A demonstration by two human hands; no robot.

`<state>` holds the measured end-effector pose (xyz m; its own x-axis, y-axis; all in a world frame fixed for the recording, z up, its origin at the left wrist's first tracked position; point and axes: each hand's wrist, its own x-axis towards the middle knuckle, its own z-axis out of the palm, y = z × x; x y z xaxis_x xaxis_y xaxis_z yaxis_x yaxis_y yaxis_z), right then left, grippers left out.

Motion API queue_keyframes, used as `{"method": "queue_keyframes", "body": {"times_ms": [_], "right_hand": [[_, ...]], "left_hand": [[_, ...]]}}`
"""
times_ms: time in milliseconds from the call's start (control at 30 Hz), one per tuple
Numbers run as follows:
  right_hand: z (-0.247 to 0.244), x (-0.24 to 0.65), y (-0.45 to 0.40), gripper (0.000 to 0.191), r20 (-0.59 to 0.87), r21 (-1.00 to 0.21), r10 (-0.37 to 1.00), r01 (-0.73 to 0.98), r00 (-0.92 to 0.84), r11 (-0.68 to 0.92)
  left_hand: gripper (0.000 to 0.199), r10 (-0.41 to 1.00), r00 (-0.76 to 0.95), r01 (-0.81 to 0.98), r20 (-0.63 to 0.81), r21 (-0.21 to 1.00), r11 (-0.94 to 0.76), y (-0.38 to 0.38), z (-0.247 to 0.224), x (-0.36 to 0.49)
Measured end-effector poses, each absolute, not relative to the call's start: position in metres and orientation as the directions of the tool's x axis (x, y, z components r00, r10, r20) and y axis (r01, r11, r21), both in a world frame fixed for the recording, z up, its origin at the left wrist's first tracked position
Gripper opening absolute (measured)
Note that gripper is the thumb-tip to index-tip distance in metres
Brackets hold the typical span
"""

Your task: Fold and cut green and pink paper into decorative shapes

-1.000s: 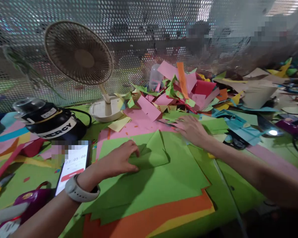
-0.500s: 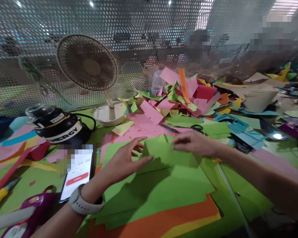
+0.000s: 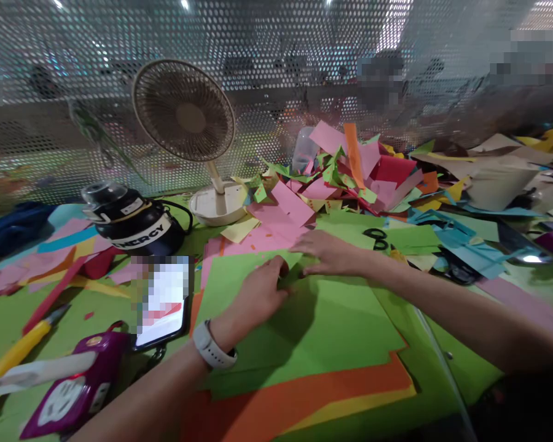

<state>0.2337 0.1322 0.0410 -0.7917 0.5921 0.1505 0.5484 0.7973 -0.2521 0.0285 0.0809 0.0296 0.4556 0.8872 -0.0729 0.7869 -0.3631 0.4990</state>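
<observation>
A green sheet of paper lies on top of a stack in front of me. My left hand, with a white watch band at the wrist, rests over its upper part. Its fingers curl in toward the thumb at a light green paper piece, though the fingertips are partly hidden. Across from it, my right hand reaches in from the right, fingers stretched out to the left and thumb apart, close above or touching the green paper's far edge. Orange paper and yellow paper stick out under the stack.
A small fan and a black bottle stand at the back left. Left of the stack lie a phone, a purple glue gun and a yellow-handled cutter. Paper scraps pile up behind; scissors lie nearby.
The raised, folded-looking green paper between my hands has come down flatter. My left hand's spread fingers have curled in, and my right hand has moved left and farther away. The view has shifted slightly.
</observation>
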Motion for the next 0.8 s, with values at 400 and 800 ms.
{"method": "queue_keyframes", "body": {"times_ms": [400, 800], "right_hand": [[0.073, 0.283, 0.099, 0.037, 0.310, -0.043, 0.513, 0.527, -0.801, 0.849], [0.041, 0.246, 0.042, 0.022, 0.351, 0.126, 0.402, 0.468, -0.846, 0.875]], "left_hand": [[0.037, 0.707, 0.670, 0.703, 0.226, 0.112, -0.702, 0.062, 0.051, -0.009], [0.031, 0.498, 0.785, 0.563, 0.369, -0.091, -0.821, 0.042, 0.025, 0.013]]}}
